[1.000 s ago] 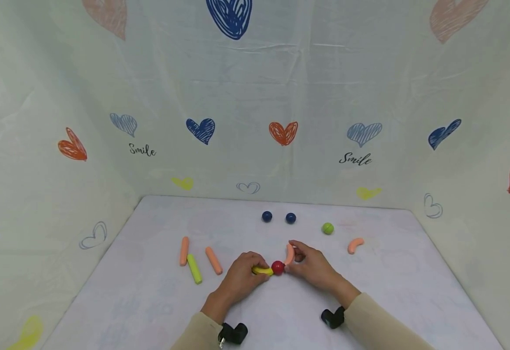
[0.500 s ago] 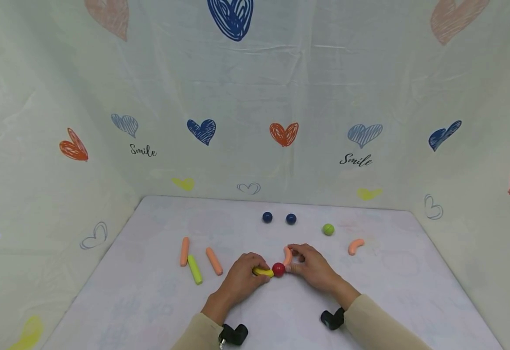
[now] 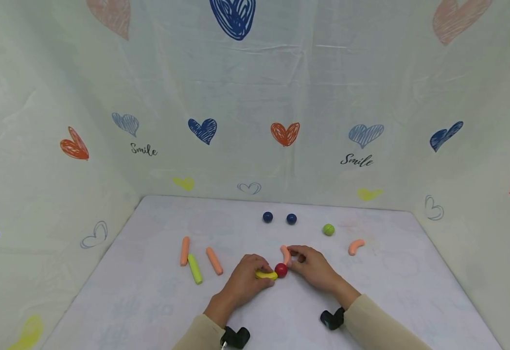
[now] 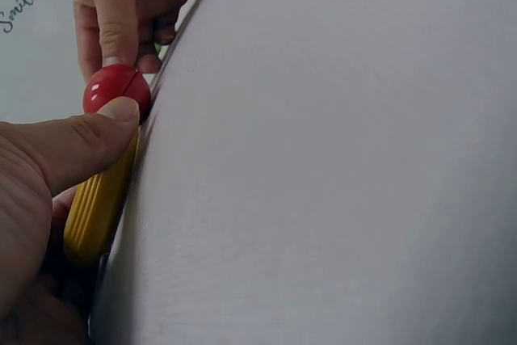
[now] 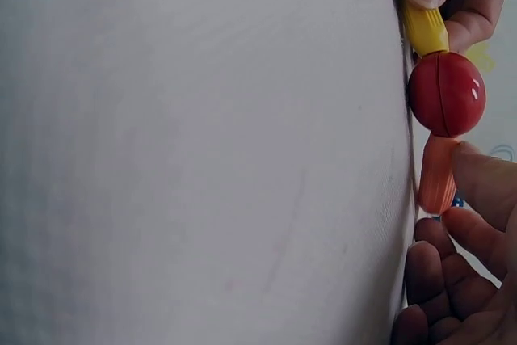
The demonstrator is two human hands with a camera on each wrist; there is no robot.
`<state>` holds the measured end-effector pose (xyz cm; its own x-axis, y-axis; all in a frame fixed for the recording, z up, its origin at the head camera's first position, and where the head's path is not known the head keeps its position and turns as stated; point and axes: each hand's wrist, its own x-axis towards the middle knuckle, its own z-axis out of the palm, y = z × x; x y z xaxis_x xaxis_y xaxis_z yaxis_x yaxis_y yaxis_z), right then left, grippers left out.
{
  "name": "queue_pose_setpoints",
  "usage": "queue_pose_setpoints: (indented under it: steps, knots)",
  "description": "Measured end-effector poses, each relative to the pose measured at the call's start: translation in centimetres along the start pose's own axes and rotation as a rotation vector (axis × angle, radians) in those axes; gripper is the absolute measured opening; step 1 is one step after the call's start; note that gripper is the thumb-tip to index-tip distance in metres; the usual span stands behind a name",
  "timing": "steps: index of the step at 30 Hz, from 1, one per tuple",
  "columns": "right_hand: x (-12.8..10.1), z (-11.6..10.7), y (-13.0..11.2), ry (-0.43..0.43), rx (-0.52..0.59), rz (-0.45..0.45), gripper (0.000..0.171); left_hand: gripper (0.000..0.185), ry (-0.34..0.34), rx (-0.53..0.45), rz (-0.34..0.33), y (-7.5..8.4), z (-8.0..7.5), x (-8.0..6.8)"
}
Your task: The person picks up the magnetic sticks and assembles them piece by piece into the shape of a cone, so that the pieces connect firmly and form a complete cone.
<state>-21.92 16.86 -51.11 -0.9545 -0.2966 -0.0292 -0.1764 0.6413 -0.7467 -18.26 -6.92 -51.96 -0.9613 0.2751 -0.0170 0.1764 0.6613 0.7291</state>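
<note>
1. Pinching the short yellow ribbed plastic stick (image 3: 266, 275), the left hand (image 3: 247, 279) has its thumb laid along the top; the stick's end touches the small red plastic ball (image 3: 281, 270).
2. On the ball's other side, the right hand (image 3: 313, 267) holds the curved salmon-orange ribbed piece (image 3: 285, 253) between thumb and fingers, its end also against the ball.
3. All three pieces look light, rigid and smooth. The ball would likely roll or slip, so holding the sticks near their ball ends seems safest.
4. Behind the red ball lie two dark blue balls (image 3: 268, 217), a green ball (image 3: 328, 229) and another curved orange piece (image 3: 355, 246); to its left lie three straight sticks (image 3: 195, 268) on the white table (image 3: 149, 291).
</note>
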Motion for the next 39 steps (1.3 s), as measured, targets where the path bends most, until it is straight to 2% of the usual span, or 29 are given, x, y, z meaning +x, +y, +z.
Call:
queue_pose_setpoints:
  steps: [6,11,15,20,25,31,35,39]
  knots:
    - [0.0,0.1,-0.1,0.023,-0.005,0.018,0.043,0.016,-0.004,0.016,0.011,0.2,0.1,0.1]
    - [-0.1,0.4,-0.3,0.050,-0.003,0.015,0.043,0.020,-0.027,0.011,0.059,-0.2,-0.5,-0.1]
    - [-0.3,0.6,-0.4,0.063,0.011,0.016,0.041,0.024,-0.045,-0.012,0.067,-0.7,-1.0,-0.3]
    - [-0.6,0.8,-0.6,0.074,0.022,0.024,0.036,0.018,-0.062,-0.038,0.073,-1.0,-1.2,-0.3]
    - [-1.0,0.9,-0.8,0.085,0.019,0.041,0.032,0.015,-0.059,-0.037,0.060,-0.8,-0.9,-0.4]
    - [-1.6,0.9,-0.6,0.090,0.031,0.033,0.034,0.015,-0.034,-0.031,0.058,-0.2,-0.3,-0.4]
    - [-1.8,0.9,-0.4,0.082,0.024,0.000,0.038,0.016,-0.017,-0.017,0.059,0.1,0.5,-0.4]
    - [-2.0,1.0,-0.2,0.070,0.028,-0.055,0.033,0.017,-0.021,-0.007,0.078,0.5,0.9,-0.5]
